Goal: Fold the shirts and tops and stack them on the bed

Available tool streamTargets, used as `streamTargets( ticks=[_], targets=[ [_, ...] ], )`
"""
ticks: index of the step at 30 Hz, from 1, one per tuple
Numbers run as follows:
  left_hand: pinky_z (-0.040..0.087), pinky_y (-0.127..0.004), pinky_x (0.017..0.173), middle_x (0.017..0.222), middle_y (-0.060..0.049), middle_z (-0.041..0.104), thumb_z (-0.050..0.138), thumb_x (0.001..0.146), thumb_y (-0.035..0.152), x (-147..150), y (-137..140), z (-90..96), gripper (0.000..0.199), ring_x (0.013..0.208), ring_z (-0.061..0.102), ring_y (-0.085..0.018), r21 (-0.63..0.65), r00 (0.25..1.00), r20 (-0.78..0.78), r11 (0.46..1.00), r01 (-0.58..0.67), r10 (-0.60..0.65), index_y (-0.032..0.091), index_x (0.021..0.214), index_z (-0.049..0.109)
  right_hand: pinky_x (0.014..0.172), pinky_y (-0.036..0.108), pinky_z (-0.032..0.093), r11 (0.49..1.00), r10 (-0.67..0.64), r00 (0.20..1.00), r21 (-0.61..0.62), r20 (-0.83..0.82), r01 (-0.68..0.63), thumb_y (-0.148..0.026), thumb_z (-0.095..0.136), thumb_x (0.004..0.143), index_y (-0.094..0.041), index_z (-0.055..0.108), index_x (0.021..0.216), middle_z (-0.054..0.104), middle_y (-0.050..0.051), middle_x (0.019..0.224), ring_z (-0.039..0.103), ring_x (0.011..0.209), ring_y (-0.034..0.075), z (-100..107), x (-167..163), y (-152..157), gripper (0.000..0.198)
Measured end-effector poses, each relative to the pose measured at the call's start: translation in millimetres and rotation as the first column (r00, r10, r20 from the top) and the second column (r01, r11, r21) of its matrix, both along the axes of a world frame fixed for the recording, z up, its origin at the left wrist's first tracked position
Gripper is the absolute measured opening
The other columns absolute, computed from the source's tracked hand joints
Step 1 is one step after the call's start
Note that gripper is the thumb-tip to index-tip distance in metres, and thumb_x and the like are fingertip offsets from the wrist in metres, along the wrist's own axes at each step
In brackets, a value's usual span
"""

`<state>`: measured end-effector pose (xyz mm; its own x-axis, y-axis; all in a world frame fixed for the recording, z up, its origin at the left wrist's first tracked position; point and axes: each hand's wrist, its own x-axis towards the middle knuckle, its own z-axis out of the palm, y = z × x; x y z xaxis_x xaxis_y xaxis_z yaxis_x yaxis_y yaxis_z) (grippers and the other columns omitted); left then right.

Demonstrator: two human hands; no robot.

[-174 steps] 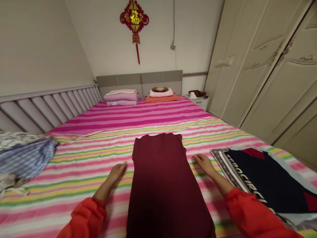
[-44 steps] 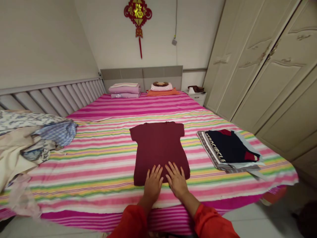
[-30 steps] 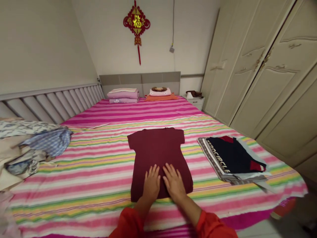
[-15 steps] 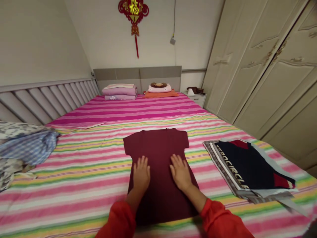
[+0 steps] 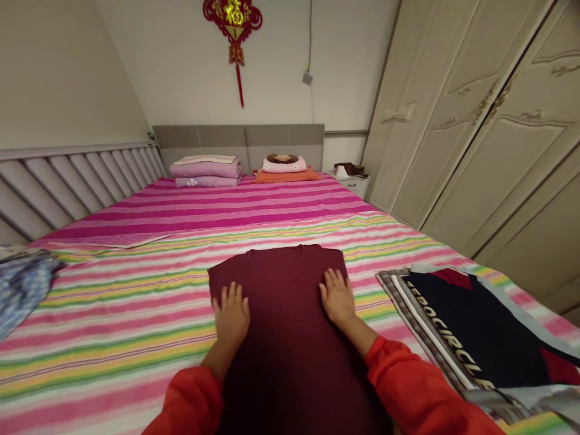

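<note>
A maroon short-sleeved T-shirt (image 5: 283, 326) lies spread flat on the striped bedsheet (image 5: 136, 314), its neckline pointing to the headboard. My left hand (image 5: 232, 314) rests on the shirt's left side below the sleeve, palm down with fingers apart. Over at the right edge, just under the other sleeve, my right hand (image 5: 338, 297) lies flat with its fingers spread. Neither hand grips the cloth. The shirt's lower end runs out of the bottom of the view.
On the right lies a stack of folded clothes (image 5: 471, 326), a navy piece with lettering on top. Crumpled blue checked cloth (image 5: 22, 293) is at the left edge. Folded purple bedding (image 5: 206, 171) and a pink pillow (image 5: 284, 164) sit by the headboard (image 5: 217, 136). A wardrobe (image 5: 475, 133) stands right.
Both hands have slid apart and up the shirt toward the sleeves, still flat. The view has moved closer to the shirt, whose hem has left the frame.
</note>
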<state>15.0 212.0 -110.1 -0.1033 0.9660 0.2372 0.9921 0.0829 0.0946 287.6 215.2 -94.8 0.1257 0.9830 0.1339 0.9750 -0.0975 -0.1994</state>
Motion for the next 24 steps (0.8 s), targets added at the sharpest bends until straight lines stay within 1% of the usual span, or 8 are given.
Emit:
streamTargets(
  ticks=[3,5,8,10,13,17,20,24],
  targets=[
    [0.028,-0.052,0.117,0.154,-0.005,0.039,0.033,0.096,0.028,41,7,-6.5,0.050,0.144,0.032,-0.027,-0.030,0.965,0.052,0.966,0.257,-0.255,0.022,0.144,0.045,0.119,0.043,0.022,0.973,0.229,0.973,-0.004,-0.029,-0.229,-0.033,0.026,0.099,-0.015,0.039,0.149,0.033,0.005,0.158,0.026,0.147,0.022,-8,-35,5,0.054],
    [0.027,-0.053,0.117,0.154,-0.004,0.040,0.032,0.096,0.029,57,15,-12.2,0.051,0.145,0.032,-0.026,-0.048,0.949,0.081,0.950,0.308,-0.304,0.023,0.145,0.043,0.119,0.042,0.021,0.964,0.261,0.964,-0.042,-0.045,-0.263,-0.033,0.025,0.099,-0.016,0.036,0.150,0.031,0.004,0.158,0.025,0.147,0.021,-14,-48,11,0.055],
    [0.025,-0.054,0.118,0.155,-0.007,0.038,0.032,0.096,0.030,48,33,-16.0,0.052,0.145,0.030,-0.027,-0.028,0.965,0.095,0.968,0.248,-0.244,0.020,0.147,0.041,0.120,0.044,0.016,0.972,0.226,0.974,-0.067,-0.022,-0.226,-0.035,0.023,0.100,-0.016,0.033,0.152,0.028,0.003,0.160,0.022,0.148,0.021,-18,-39,32,0.056],
    [0.024,-0.055,0.118,0.155,-0.008,0.038,0.033,0.096,0.030,30,50,-14.9,0.052,0.145,0.030,-0.028,-0.018,0.978,0.093,0.982,0.190,-0.188,0.020,0.146,0.041,0.121,0.045,0.014,0.973,0.214,0.977,-0.083,0.000,-0.214,-0.037,0.024,0.100,-0.019,0.031,0.152,0.026,0.002,0.160,0.021,0.149,0.021,-17,-24,52,0.056],
    [0.024,-0.056,0.118,0.156,-0.007,0.037,0.033,0.096,0.032,1,75,-10.0,0.052,0.146,0.027,-0.029,-0.047,0.989,0.076,0.991,0.127,-0.123,0.021,0.146,0.042,0.120,0.048,0.011,0.975,0.199,0.980,-0.103,0.022,-0.196,-0.042,0.023,0.100,-0.025,0.029,0.153,0.026,0.000,0.161,0.018,0.149,0.021,-14,-6,81,0.056],
    [0.024,-0.059,0.116,0.158,-0.005,0.033,0.032,0.096,0.036,-24,102,-3.4,0.053,0.147,0.025,-0.030,-0.098,0.997,0.048,0.994,0.058,-0.054,0.023,0.147,0.041,0.119,0.051,0.012,0.986,0.130,0.991,-0.112,0.039,-0.125,-0.047,0.019,0.100,-0.028,0.030,0.152,0.027,0.001,0.161,0.017,0.149,0.023,-13,9,109,0.057],
    [0.025,-0.058,0.116,0.158,-0.005,0.032,0.031,0.096,0.038,-41,112,-1.2,0.055,0.146,0.026,-0.032,-0.106,0.999,0.032,0.994,-0.001,0.005,0.022,0.148,0.038,0.119,0.052,0.014,0.993,0.061,0.997,-0.106,0.051,-0.055,-0.047,0.018,0.100,-0.029,0.031,0.152,0.026,0.000,0.161,0.019,0.149,0.022,-15,20,120,0.056],
    [0.024,-0.055,0.117,0.158,-0.008,0.034,0.030,0.096,0.037,-62,109,-2.3,0.057,0.145,0.028,-0.032,-0.081,0.995,0.035,0.993,-0.088,0.091,0.016,0.149,0.036,0.120,0.049,0.015,0.996,0.002,0.997,-0.090,0.083,0.005,-0.044,0.018,0.100,-0.026,0.030,0.152,0.026,-0.001,0.161,0.019,0.149,0.022,-18,37,121,0.056]
  ],
)
